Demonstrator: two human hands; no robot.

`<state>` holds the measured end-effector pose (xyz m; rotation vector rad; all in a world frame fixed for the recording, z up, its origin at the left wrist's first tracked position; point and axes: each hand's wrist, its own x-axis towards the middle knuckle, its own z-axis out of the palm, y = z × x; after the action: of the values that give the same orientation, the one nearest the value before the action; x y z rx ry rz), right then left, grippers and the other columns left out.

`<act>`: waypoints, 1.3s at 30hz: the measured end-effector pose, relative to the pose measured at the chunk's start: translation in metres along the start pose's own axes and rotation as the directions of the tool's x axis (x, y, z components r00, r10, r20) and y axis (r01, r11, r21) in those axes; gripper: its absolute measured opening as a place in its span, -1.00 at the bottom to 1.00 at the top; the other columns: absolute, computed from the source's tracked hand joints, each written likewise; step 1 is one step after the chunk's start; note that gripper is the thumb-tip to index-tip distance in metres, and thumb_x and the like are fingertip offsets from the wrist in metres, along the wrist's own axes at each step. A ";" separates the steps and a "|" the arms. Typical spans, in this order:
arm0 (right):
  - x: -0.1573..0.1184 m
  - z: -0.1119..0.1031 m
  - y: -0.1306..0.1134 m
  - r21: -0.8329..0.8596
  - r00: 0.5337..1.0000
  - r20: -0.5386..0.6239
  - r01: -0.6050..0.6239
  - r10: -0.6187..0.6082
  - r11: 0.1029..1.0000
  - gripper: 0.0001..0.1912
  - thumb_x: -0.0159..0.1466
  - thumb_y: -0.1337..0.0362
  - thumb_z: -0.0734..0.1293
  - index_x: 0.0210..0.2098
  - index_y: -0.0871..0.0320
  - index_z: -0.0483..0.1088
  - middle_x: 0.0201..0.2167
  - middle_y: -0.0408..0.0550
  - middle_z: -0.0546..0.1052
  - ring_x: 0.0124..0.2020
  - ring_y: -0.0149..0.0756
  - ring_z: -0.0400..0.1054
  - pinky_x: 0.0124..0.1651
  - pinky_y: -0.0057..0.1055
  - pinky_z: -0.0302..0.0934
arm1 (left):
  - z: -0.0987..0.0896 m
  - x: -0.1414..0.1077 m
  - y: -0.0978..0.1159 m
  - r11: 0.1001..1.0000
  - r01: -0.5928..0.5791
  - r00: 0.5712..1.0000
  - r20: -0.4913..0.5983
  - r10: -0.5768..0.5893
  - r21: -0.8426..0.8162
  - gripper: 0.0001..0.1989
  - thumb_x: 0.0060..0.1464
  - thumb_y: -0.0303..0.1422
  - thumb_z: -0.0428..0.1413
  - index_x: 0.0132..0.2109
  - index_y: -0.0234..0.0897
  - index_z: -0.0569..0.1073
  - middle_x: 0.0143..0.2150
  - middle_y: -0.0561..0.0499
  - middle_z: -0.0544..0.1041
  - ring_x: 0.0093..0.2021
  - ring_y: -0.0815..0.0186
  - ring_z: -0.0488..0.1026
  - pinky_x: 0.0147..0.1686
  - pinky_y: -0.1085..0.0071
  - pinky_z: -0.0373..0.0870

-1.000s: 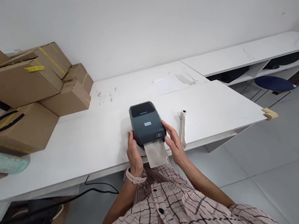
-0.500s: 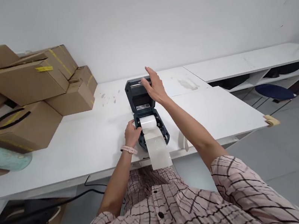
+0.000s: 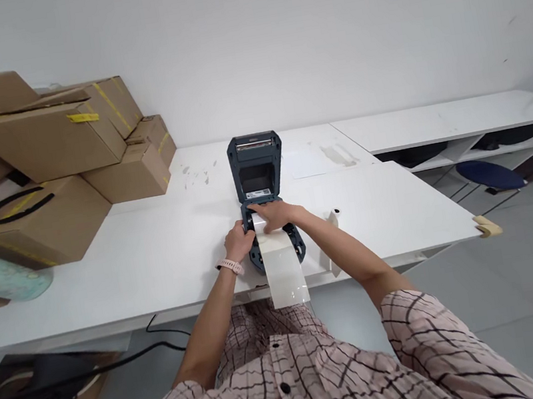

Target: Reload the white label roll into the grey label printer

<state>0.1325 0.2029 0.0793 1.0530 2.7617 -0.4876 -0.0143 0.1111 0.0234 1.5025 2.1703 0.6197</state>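
At the far left, toward nine o'clock, a pale green cylinder (image 3: 3,278) lies on its side on the white table (image 3: 154,258), in front of a stack of cardboard boxes (image 3: 47,153) that runs from nine to about ten o'clock; a black loop of strap (image 3: 17,205) rests on the lowest box. Under the table edge at about eight o'clock, a black cable (image 3: 120,361) trails over the floor.

In the middle, at twelve o'clock from the person, stands a dark label printer (image 3: 268,209) near the table's front edge, its lid (image 3: 257,164) swung up and back so the inside shows. A roll of white labels (image 3: 266,223) sits in its well, and a strip of label paper (image 3: 284,274) runs out toward six o'clock and hangs over the table edge.

The left hand (image 3: 239,241), a pale watch band (image 3: 229,266) on its wrist, is pressed to the printer's left side with the fingers curled against the housing. The right hand (image 3: 273,214) lies on top of the roll, fingers stretched flat over it and pointing toward nine o'clock, not closed around it.

Just right of the printer, at about two o'clock from it, a small beige strip (image 3: 334,243) lies on the table, partly hidden by the right forearm. Farther right, toward three o'clock, a low white shelf (image 3: 461,121) stands against the wall.
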 end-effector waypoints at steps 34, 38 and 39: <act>-0.150 0.056 0.182 0.807 0.895 -0.220 -0.055 0.387 0.587 -0.09 -0.01 0.14 0.58 0.32 -0.03 0.31 0.33 0.12 0.40 0.38 0.12 0.22 0.28 0.05 0.24 | 0.026 0.010 -0.025 0.861 -0.048 0.997 -0.073 0.012 -0.507 -0.49 -0.02 -0.37 0.10 0.13 -0.31 0.46 -0.31 -0.02 0.59 -0.28 0.19 0.53 -0.27 0.34 0.39; -0.158 0.088 0.169 0.847 0.861 -0.234 -0.048 0.453 0.529 -0.51 0.04 -0.04 0.54 -0.13 0.10 0.54 -0.13 0.05 0.64 -0.01 0.05 0.49 0.05 -0.05 0.39 | 0.029 0.009 -0.025 0.820 -0.029 0.998 -0.065 -0.010 -0.571 -0.44 -0.04 -0.37 0.11 0.16 -0.35 0.44 -0.32 -0.01 0.57 -0.30 0.22 0.51 -0.28 0.35 0.40; -0.157 0.090 0.164 0.851 0.851 -0.252 -0.031 0.460 0.524 -0.54 0.11 -0.10 0.48 -0.16 0.11 0.53 -0.19 0.03 0.63 -0.08 -0.01 0.50 0.02 -0.08 0.40 | 0.029 0.008 -0.025 0.815 -0.024 0.998 -0.057 -0.012 -0.579 -0.43 -0.03 -0.37 0.12 0.17 -0.35 0.44 -0.31 -0.01 0.57 -0.30 0.22 0.51 -0.28 0.35 0.40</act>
<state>0.3606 0.1892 -0.0072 1.9506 2.5892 -1.8453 -0.0188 0.1146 -0.0152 1.1598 1.7690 1.2127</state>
